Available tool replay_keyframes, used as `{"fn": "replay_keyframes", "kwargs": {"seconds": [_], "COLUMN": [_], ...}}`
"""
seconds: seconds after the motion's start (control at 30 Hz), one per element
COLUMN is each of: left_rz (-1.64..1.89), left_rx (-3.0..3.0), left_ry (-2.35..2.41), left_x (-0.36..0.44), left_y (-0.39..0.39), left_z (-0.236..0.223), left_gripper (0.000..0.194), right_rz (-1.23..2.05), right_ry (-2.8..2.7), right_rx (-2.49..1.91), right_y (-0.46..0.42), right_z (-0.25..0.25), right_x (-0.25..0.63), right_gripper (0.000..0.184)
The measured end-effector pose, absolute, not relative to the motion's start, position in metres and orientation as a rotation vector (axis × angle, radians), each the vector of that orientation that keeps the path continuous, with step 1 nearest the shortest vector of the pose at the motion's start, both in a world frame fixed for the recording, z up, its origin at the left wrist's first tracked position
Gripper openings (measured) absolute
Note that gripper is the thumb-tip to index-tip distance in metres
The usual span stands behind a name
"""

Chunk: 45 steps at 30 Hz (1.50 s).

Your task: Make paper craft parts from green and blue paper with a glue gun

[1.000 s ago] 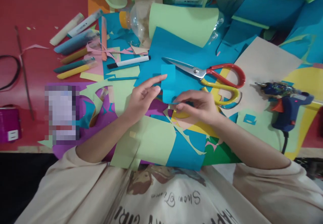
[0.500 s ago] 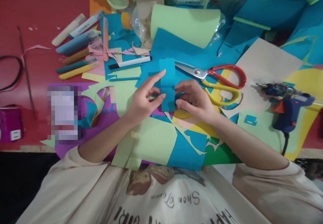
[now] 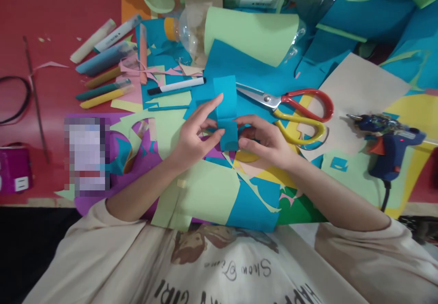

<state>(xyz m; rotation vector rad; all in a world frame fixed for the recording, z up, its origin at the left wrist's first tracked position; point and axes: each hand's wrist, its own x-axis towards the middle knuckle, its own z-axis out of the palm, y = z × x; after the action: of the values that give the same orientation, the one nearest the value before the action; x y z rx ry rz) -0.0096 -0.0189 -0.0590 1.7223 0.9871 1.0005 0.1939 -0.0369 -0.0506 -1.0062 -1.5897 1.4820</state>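
A narrow strip of blue paper (image 3: 226, 99), creased across its middle, is held between my two hands above the paper-strewn table. My left hand (image 3: 198, 133) grips its left edge, thumb near the lower half and index finger stretched along the upper half. At the right edge, the curled fingers and thumb of my right hand (image 3: 262, 139) pinch the strip near the crease and below it. Just beyond my right hand lie scissors (image 3: 273, 101) with one red and one yellow handle, blades pointing left towards the strip. A capped black-and-white marker (image 3: 178, 86) rests beyond my left hand.
A blue glue gun (image 3: 390, 153) lies at the right, its cord running towards me. Several markers (image 3: 102, 69) and a phone (image 3: 87, 153) are at the left. A plastic bottle wrapped in light green paper (image 3: 253, 34) lies at the back, among paper scraps.
The upper half of the blue strip has tilted slightly, its top edge shifting up and left, so the crease shows more. Both hands stay almost in place.
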Motion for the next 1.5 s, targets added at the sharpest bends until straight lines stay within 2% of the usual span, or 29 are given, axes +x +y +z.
{"fn": "replay_keyframes", "kwargs": {"seconds": [0.3,0.5,0.67,1.2,1.4,1.5], "left_rz": [1.080,1.209,1.214,1.180,1.180,1.156], "left_rx": [1.566,1.554,1.642,1.660,1.607,1.599], "left_ry": [0.931,1.021,1.084,1.087,1.063,1.076], "left_x": [-0.015,-0.014,-0.012,-0.014,-0.011,-0.010], "left_y": [-0.015,-0.009,-0.006,-0.004,-0.010,-0.012], "left_z": [-0.061,-0.065,-0.067,-0.067,-0.056,-0.052], "left_gripper": [0.052,0.041,0.050,0.051,0.031,0.028], "right_rz": [1.165,1.117,1.095,1.097,1.063,1.032], "right_ry": [-1.898,-2.051,-2.103,-2.186,-2.152,-2.105], "right_rx": [-0.874,-0.809,-0.764,-0.623,-0.621,-0.689], "right_y": [-0.035,-0.036,-0.035,-0.031,-0.032,-0.034], "right_z": [-0.048,-0.046,-0.043,-0.042,-0.043,-0.044], "right_x": [0.193,0.193,0.193,0.191,0.189,0.189], "right_gripper": [0.024,0.029,0.027,0.025,0.026,0.023]}}
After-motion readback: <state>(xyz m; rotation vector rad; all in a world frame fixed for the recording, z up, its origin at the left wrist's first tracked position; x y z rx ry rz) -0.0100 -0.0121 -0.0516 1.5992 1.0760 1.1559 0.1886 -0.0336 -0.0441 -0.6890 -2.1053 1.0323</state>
